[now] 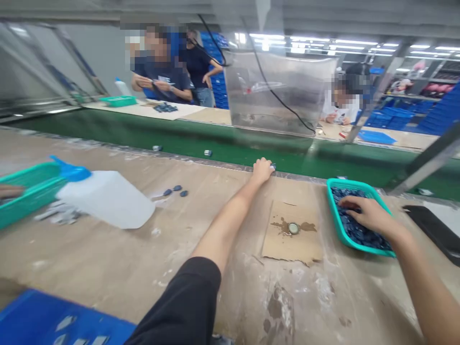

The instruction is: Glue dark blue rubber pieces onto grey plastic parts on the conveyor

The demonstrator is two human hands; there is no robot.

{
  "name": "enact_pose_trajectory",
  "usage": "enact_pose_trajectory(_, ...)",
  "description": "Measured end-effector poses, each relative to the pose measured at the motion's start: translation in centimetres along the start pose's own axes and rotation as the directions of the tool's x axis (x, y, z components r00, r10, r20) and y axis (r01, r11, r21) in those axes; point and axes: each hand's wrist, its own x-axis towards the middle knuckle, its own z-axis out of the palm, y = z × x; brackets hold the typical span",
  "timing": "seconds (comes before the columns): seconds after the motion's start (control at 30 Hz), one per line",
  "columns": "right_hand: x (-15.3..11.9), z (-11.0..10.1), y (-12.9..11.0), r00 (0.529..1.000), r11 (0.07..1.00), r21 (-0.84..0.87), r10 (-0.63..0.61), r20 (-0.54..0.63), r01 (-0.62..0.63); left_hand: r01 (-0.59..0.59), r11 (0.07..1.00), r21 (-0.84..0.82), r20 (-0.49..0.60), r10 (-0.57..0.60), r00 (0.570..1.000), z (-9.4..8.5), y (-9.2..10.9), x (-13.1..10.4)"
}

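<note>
Part (273, 167) mostly hidden by left hand (262, 168), held in closed fingers at bench's (201, 196) far edge, beside smooth green belt (237, 153). Right hand's (364, 212) fingertips obscured among glossy, dark pieces (362, 235) in oblong plastic basket (329, 203); grip cannot be told.

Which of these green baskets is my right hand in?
The near basket right of the cardboard, filled with dark blue pieces. Your right hand is in it; a left-edge basket and a far-table basket aren't.
</note>
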Motion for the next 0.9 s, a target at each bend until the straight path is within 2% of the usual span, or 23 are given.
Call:
enact_pose_trajectory(0.1, 0.5, 0.4, 1.3, 0.999, 0.999, 0.044, 0.013, 0.039, -0.015, 0.014, 0.998, 0.063, -0.078, -0.009, 0.997, 0.0, -2.7, -0.4)
enact_pose_trajectory(0.2, 0.9, 0.5, 2.2, 0.998, 0.993, 0.106, 0.039, 0.058, -0.045, 0.099, 0.99, 0.1, -0.139, -0.084, 0.987, -0.9, -6.7, -0.6)
enact_pose_trajectory(0.3, 0.8, 0.5, 2.2, 0.998, 0.988, 0.155, 0.024, -0.052, -0.015, 0.27, 0.959, 0.09, -0.183, -0.251, 0.951, -1.9, -11.0, -0.4)
enact_pose_trajectory(0.4, 0.6, 0.3, 2.0, 0.983, 0.982, 0.19, 0.018, -0.18, 0.016, 0.417, 0.907, 0.053, -0.176, -0.403, 0.898, -2.2, -14.0, 0.1)
enact_pose_trajectory(0.5, 0.4, 0.0, 1.8, 0.972, 0.951, 0.297, 0.143, -0.189, -0.082, 0.454, 0.89, 0.042, -0.099, -0.448, 0.888, -2.2, -15.1, 1.0)
enact_pose_trajectory(0.63, 0.3, 0.0, 1.7, 0.947, 0.83, 0.521, 0.298, -0.116, -0.197, 0.454, 0.889, 0.06, -0.027, -0.453, 0.891, -2.9, -15.6, 1.9)
enact_pose_trajectory(0.7, 0.3, 0.3, 1.7, 0.945, 0.803, 0.558, 0.314, -0.095, -0.211, 0.446, 0.893, 0.067, -0.01, -0.446, 0.895, -3.6, -15.8, 2.1)
enact_pose_trajectory(0.9, 0.5, 0.9, 1.4, 0.951, 0.805, 0.563, 0.291, -0.101, -0.187, 0.442, 0.897, 0.011, 0.0, -0.442, 0.897, -4.7, -15.3, 2.5)
